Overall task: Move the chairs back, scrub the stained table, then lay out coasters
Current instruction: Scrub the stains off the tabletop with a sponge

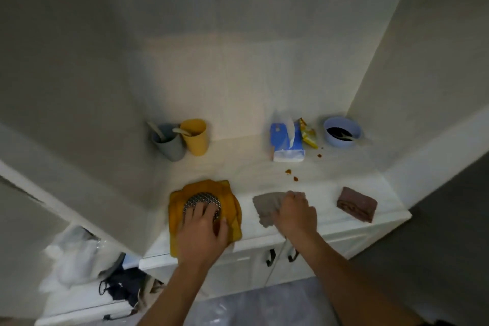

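A white counter top (238, 164) carries small brown stains (288, 171) near its right side. My left hand (202, 230) lies flat on a round metal mesh coaster (202, 200) that rests on a yellow cloth (182, 209) at the front edge. My right hand (296, 213) grips a grey cloth (266, 205) pressed on the counter, just in front of the stains. A brown sponge block (357, 204) sits at the front right corner.
At the back stand a grey cup (169, 144) and a yellow cup (194, 137) with spoons, a blue tissue pack (287, 141), a snack wrapper (308, 132) and a blue bowl (342, 131) of dark liquid. Walls close in on both sides. Cabinet doors (280, 257) lie below.
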